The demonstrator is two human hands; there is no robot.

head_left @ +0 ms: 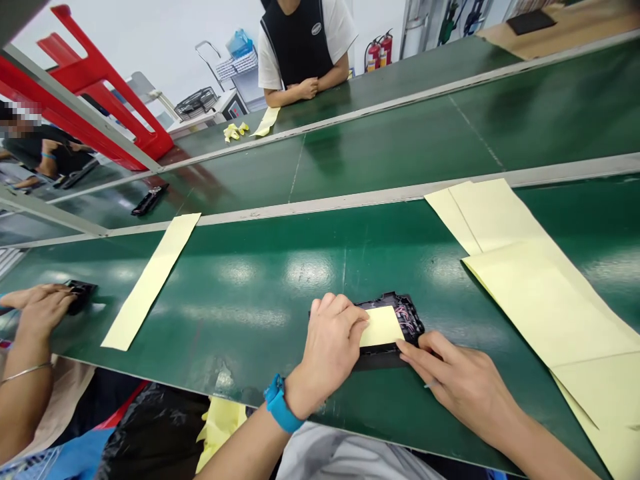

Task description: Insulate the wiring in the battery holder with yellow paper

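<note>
A black plastic housing (409,313) with pinkish wires at its right end lies on the green bench in front of me. Over its middle rests a pale yellow paper piece (383,327). My left hand (336,337), a blue band on its wrist, covers the housing's left part, its fingers closed on the paper's left edge. From the right, my right hand (453,373) pinches at the paper's lower right corner, beside the housing's front edge. Part of the housing is hidden under the paper and my left hand.
Large yellow sheets (545,300) overlap at the right, and a long yellow strip (153,283) lies at the left. A neighbour's hands (43,307) touch another black part (80,295). Pale rails (320,202) run along the bench; a person leans on its far side.
</note>
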